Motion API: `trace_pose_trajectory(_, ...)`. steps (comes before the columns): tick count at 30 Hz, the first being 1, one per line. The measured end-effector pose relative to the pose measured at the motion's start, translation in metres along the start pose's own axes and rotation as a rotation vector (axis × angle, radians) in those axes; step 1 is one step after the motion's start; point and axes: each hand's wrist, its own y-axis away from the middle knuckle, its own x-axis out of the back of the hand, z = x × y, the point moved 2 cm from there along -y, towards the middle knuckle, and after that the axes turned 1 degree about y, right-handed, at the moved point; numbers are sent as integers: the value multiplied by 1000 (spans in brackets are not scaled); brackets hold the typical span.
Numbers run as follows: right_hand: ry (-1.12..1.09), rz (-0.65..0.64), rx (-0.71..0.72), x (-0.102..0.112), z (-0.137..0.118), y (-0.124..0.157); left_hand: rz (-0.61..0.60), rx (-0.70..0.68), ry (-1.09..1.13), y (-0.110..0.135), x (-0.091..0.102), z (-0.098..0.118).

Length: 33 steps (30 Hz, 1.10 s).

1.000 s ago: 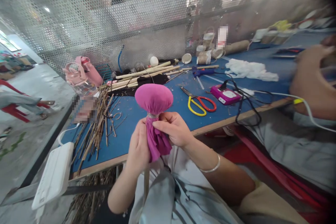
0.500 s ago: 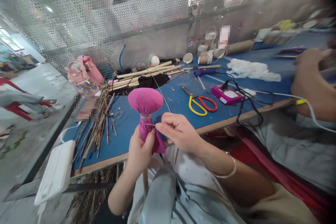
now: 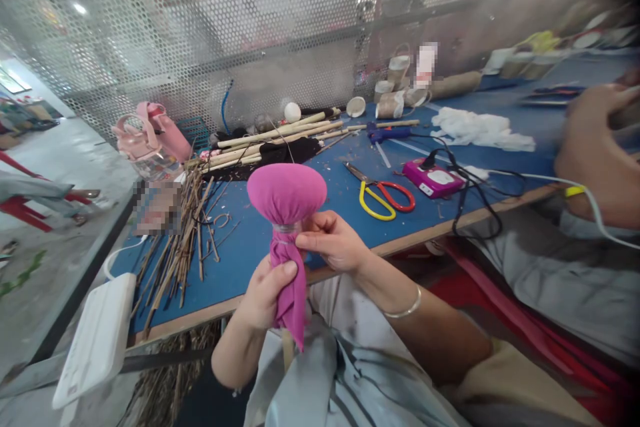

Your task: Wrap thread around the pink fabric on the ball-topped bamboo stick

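I hold up a stick topped with a round ball wrapped in magenta cloth (image 3: pixel 287 192), tied at the neck with thin wire. My left hand (image 3: pixel 264 292) is closed round the gathered cloth and the stick below the neck. My right hand (image 3: pixel 333 240) pinches the neck at the wire binding, fingers pressed together. The cloth tail hangs down past my left hand over my lap.
A blue worktable (image 3: pixel 320 200) carries a heap of thin sticks (image 3: pixel 185 240), bamboo rods (image 3: pixel 280 137), yellow-and-red scissors (image 3: pixel 383 195), a pink device with cables (image 3: pixel 433 178), a glue gun (image 3: pixel 387 135) and white cloth (image 3: pixel 480 130). Another person's hand (image 3: pixel 597 153) is at right. A perforated metal screen (image 3: pixel 250 33) stands behind.
The ball on the stick has risen slightly. My right hand, which had pulled the wire out to the right, is back at the neck. My left hand slid lower on the cloth.
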Motion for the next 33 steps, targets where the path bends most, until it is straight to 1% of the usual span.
trace_pose_trajectory(3,-7,-142,-16,-1,-3,-5,-219,117,204,-11,1,-14)
trace_pose_trajectory(4,-19,-184,-36,-2,-5,-6,-261,151,238,-13,1,-18)
trace_pose_trajectory(5,-29,-211,-55,-4,-7,-6,-276,172,257,-16,2,-21)
trace_pose_trajectory(6,-31,-208,-64,-5,-9,-6,-275,180,269,-18,2,-23)
trace_pose_trajectory(8,-1,-124,-47,-6,-10,-4,-225,145,246,-19,3,-20)
trace_pose_trajectory(10,61,-10,-49,-6,-8,-1,-136,81,152,-17,5,-10)
trace_pose_trajectory(11,87,30,-77,-7,-6,1,-90,47,99,-15,6,-3)
trace_pose_trajectory(12,109,48,-119,-8,-3,3,-51,18,47,-13,7,4)
trace_pose_trajectory(14,147,64,-185,-11,2,5,-19,-2,-73,-10,8,14)
trace_pose_trajectory(15,174,93,-170,-12,3,5,-2,-16,-160,-9,7,15)
trace_pose_trajectory(17,263,204,-52,-12,2,3,78,-98,-410,-9,6,13)
trace_pose_trajectory(19,370,323,59,-9,0,0,209,-259,-660,-10,3,5)
trace_pose_trajectory(20,423,348,79,-7,-1,-1,273,-339,-752,-10,1,1)
trace_pose_trajectory(21,473,341,77,-5,-2,-3,322,-396,-821,-10,-1,-4)
trace_pose_trajectory(23,586,281,77,-1,-5,-3,384,-452,-898,-9,-3,-9)
trace_pose_trajectory(25,727,246,121,1,-13,1,423,-456,-938,-6,-1,-8)
trace_pose_trajectory(27,788,222,126,0,-24,8,442,-462,-986,-3,2,-3)
trace_pose_trajectory(29,708,134,42,-5,-35,15,423,-459,-1045,0,4,1)
trace_pose_trajectory(31,561,45,-33,-11,-45,21,397,-435,-1108,2,5,0)
trace_pose_trajectory(33,444,45,-36,-13,-50,23,412,-392,-1163,5,5,-1)
